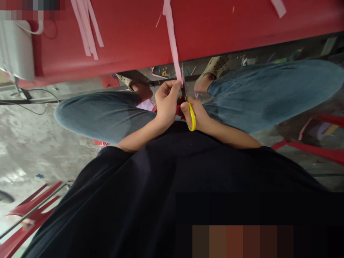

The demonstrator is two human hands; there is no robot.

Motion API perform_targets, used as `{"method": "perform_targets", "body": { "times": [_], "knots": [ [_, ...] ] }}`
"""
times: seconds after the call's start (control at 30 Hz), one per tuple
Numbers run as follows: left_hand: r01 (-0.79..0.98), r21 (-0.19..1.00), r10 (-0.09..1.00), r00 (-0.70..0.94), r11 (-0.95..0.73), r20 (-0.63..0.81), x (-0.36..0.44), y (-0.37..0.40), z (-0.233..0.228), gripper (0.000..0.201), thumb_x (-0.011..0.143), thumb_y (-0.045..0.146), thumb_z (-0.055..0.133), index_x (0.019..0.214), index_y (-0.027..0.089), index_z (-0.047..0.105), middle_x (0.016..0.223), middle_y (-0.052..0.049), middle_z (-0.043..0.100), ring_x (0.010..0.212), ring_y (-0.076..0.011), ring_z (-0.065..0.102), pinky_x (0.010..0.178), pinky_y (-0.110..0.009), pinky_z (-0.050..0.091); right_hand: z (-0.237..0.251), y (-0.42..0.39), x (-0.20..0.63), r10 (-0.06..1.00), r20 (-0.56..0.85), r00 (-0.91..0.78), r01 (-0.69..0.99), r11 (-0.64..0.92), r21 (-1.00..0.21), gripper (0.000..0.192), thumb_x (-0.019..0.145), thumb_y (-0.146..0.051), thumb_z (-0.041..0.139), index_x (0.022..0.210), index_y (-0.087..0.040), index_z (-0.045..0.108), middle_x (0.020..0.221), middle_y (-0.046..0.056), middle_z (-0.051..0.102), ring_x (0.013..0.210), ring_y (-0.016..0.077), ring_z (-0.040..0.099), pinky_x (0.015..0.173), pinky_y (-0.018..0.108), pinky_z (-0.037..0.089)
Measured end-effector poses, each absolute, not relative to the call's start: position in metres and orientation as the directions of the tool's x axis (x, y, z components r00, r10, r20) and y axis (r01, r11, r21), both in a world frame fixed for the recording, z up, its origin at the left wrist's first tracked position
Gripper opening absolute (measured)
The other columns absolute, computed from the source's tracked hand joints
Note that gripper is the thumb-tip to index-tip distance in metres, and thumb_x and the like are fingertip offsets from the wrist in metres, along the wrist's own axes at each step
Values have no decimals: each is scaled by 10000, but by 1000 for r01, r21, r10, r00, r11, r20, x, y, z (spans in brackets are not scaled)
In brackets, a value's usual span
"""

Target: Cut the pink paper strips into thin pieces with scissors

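Note:
My left hand [167, 99] pinches the near end of a long pink strip [172, 39] that runs up over the edge of the red table [129, 39]. In my right hand [198, 111] is a pair of scissors [192, 118] with a yellow handle, its thumb through the loop. The blades point away from me and lie right beside the strip's end, close to my left fingertips. Whether the blades touch the strip I cannot tell. Both hands are above my lap, just short of the table edge.
Several pink strips [85, 28] lie on the table's left part, and another pink strip [278, 8] at the far right. A white device [17, 50] with a cable stands at the left edge. Red chairs [34, 209] are at both sides, and scraps litter the floor.

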State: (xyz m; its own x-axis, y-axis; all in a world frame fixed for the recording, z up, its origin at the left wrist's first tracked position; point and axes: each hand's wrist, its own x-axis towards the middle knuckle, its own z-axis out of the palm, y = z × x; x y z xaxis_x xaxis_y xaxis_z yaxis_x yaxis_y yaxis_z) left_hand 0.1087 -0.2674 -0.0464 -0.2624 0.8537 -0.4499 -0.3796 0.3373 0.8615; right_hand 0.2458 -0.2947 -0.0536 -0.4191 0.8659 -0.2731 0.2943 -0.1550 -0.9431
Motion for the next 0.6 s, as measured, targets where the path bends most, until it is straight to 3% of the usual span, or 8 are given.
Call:
{"method": "perform_targets", "body": {
  "times": [0.13, 0.33, 0.6],
  "knots": [
    [-363, 866, 852, -266, 344, -450, 109, -268, -48, 413, 994, 524, 875, 851, 182, 695, 787, 8, 606, 696, -100, 595, 650, -228, 479, -53, -294, 246, 869, -279, -409, 303, -159, -940, 758, 1000, -973, 374, 1068, -247, 579, 822, 74, 657, 763, 266, 683, 641, 415, 553],
    [-326, 916, 909, -262, 234, -325, 106, -268, -51, 387, 1022, 491, 857, 834, 186, 712, 807, 4, 634, 744, -105, 584, 744, -232, 520, -52, -293, 247, 871, -290, -396, 352, -147, -924, 763, 971, -999, 374, 960, -258, 556, 791, 87, 649, 770, 286, 695, 626, 415, 513],
    [-367, 895, 890, -275, 253, -365, 104, -266, -51, 331, 1015, 368, 873, 798, 170, 718, 803, -6, 637, 771, -120, 620, 788, -250, 521, -51, -289, 247, 878, -249, -407, 395, -77, -915, 726, 1023, -954, 323, 927, -258, 510, 761, 91, 632, 695, 267, 648, 599, 414, 466]
  ]
}}
